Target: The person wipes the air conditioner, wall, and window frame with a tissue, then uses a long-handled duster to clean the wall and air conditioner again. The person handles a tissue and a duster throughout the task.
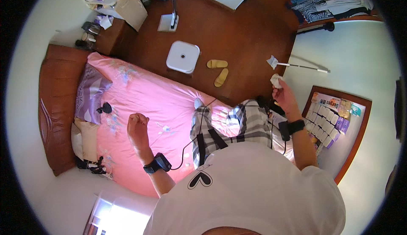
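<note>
Out to the right, my right hand [284, 96] pinches a crumpled white tissue or cloth [276, 80] between thumb and fingers. My left hand [138, 130] is raised above the pink flowered bedsheet [152, 114], its fingers curled in and nothing seen in them. Each wrist wears a black strap with a small box and a cable. My legs, in grey and white checked trousers [251, 120], are at the bed's edge. Beyond the right hand, a white-handled floor duster [299, 66] leans against the wall, with a pale cloth at its lower end.
A white square stool [183, 57] and yellow slippers [217, 64] are on the brown floor. On the bed are a purple pillow [90, 92] and a small black device [106, 108]. Several tissue packs [322, 120] fill a wood-framed recess on the right. A stand [173, 22] is farther off.
</note>
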The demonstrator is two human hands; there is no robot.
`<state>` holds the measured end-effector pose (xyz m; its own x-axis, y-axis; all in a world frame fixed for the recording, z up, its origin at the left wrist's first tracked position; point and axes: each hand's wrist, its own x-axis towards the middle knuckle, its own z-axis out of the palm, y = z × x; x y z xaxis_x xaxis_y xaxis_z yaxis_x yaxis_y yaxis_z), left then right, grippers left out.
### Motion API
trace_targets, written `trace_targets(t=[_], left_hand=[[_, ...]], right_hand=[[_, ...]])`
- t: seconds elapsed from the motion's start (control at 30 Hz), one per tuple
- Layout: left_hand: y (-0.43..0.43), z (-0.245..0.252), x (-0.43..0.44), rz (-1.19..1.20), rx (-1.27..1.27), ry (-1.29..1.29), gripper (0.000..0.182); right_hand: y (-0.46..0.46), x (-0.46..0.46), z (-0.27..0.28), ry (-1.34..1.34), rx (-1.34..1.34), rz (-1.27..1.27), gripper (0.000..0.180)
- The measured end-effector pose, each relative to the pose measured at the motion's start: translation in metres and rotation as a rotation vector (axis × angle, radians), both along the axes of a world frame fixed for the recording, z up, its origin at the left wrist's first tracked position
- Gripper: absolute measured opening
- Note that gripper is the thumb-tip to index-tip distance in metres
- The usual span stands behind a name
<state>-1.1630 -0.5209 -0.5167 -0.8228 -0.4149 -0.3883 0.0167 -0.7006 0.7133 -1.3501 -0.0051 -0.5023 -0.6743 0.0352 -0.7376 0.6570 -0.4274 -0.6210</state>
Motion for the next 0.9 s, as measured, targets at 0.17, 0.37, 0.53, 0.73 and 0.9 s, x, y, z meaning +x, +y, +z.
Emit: trace_targets(t=[0.17, 0.37, 0.53, 0.73, 0.9], left_hand=[[-0.011, -0.060, 0.006, 0.091, -0.013, -0.030, 0.014], [-0.038, -0.121, 0.027, 0.207, -0.138, -0.024, 0.017], [-0.044, -0.121, 0.020, 0.152, -0.344, -0.121, 0.013], [0.033, -0.152, -0.001, 0.089, -0.569, -0.011, 0.016], [0.144, -0.217, -0.061, -0.229, -0.164, 0.535, 0.028]], right_hand=[[-0.004, -0.049, -0.023, 0.020, 0.144, 0.097, 0.024], [-0.024, -0.145, -0.045, 0.206, 0.238, 0.259, 0.025], [-0.054, -0.202, -0.013, 0.446, 0.282, 0.635, 0.030], [0.027, -0.244, -0.142, 0.805, 0.420, 0.997, 0.032], [0.154, -0.170, -0.382, 0.018, -0.077, 0.464, 0.023]])
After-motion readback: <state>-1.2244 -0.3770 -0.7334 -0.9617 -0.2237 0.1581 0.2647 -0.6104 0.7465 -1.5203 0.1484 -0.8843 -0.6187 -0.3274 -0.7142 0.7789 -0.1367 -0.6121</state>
